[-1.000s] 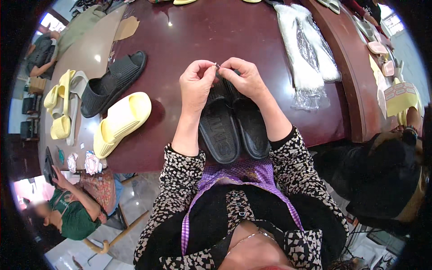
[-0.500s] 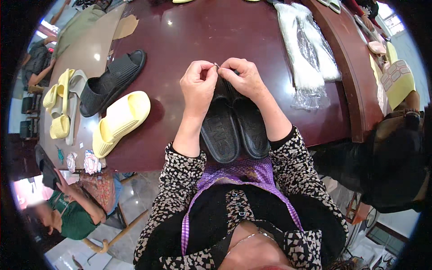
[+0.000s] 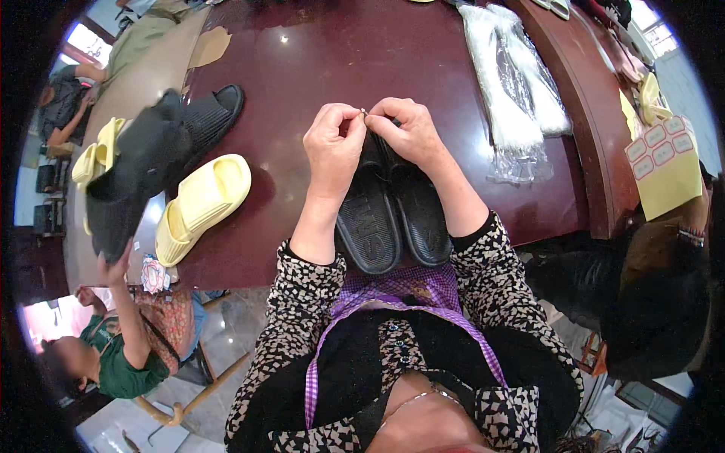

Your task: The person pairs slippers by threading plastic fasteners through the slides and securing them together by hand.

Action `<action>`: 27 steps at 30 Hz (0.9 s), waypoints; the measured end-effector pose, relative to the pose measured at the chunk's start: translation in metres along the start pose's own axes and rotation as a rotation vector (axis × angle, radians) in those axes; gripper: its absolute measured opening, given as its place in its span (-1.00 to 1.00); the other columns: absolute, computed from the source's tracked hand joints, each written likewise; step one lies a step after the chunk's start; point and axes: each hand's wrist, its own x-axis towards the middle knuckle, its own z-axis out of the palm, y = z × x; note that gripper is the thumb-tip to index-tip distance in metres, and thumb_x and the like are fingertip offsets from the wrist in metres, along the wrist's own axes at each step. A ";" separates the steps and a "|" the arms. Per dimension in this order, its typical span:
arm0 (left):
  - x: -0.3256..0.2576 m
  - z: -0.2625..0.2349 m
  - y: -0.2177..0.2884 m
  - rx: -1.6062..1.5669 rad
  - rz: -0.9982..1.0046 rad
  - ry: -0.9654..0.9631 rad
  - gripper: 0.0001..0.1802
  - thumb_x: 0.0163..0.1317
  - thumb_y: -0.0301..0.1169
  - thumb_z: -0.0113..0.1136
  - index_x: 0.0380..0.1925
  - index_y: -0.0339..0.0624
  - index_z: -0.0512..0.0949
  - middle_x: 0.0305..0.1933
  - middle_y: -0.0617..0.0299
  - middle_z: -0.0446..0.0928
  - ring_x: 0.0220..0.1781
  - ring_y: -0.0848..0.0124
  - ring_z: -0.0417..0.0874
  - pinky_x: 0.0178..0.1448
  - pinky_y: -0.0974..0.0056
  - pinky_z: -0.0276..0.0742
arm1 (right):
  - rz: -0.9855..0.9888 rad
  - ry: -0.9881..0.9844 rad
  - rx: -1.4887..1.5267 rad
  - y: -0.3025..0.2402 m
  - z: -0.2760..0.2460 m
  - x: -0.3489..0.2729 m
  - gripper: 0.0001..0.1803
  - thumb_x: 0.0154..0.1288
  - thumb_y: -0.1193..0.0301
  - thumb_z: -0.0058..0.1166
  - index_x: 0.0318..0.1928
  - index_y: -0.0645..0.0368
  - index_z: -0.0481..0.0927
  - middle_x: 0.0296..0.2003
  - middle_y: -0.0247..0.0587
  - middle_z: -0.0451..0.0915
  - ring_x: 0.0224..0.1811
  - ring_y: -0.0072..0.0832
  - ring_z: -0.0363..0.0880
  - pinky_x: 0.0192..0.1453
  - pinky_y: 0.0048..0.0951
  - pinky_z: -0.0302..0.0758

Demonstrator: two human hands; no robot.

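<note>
A pair of black slide sandals (image 3: 371, 230) lies side by side at the table's near edge, heels toward me. Above their toe ends, my left hand (image 3: 332, 147) and my right hand (image 3: 408, 130) meet with thumbs and fingertips pinched together. Something tiny shows between the fingertips, too small to name. Both hands partly cover the straps of the sandals.
Left on the dark red table (image 3: 302, 68) lie a yellow slide (image 3: 202, 202) and a black slide (image 3: 210, 121). A co-worker's hand (image 3: 113, 264) holds another black slide (image 3: 124, 181) there. White bundles in clear plastic (image 3: 517, 83) lie right, beside a raised wooden edge (image 3: 585, 113).
My hands stay pinched in nearly the same place. At left, the co-worker has swung a black slide up over the table. At right, a yellow sheet with printed labels has shifted downward.
</note>
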 end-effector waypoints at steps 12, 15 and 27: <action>0.001 0.007 0.006 0.178 0.200 -0.151 -0.93 0.11 -0.62 0.17 -0.38 -0.31 0.58 -0.31 0.07 0.60 -0.27 0.26 0.63 -0.13 0.29 0.54 | 0.114 0.023 0.305 0.024 -0.002 -0.002 -0.83 0.14 0.38 0.19 -0.41 0.25 0.63 -0.50 -0.20 0.62 -0.41 -0.58 0.56 -0.27 -0.45 0.50; -0.003 0.001 0.003 0.171 0.124 -0.158 -0.93 0.20 -0.62 0.11 -0.33 -0.34 0.57 -0.24 0.10 0.60 -0.23 0.35 0.61 -0.07 0.32 0.51 | 0.034 0.034 0.207 0.016 -0.001 -0.001 -0.84 0.10 0.37 0.19 -0.43 0.23 0.62 -0.46 -0.11 0.63 -0.37 -0.37 0.62 -0.24 -0.36 0.51; 0.013 -0.014 -0.016 -0.346 -0.327 0.098 -0.73 0.35 -0.52 -0.04 0.02 -0.27 0.45 -0.11 0.25 0.55 -0.37 0.56 0.52 -0.29 0.49 0.45 | -0.071 0.297 0.003 -0.027 -0.035 -0.057 -0.90 0.20 0.45 0.11 -0.28 0.18 0.59 -0.35 -0.17 0.60 -0.25 -0.22 0.57 -0.14 -0.26 0.45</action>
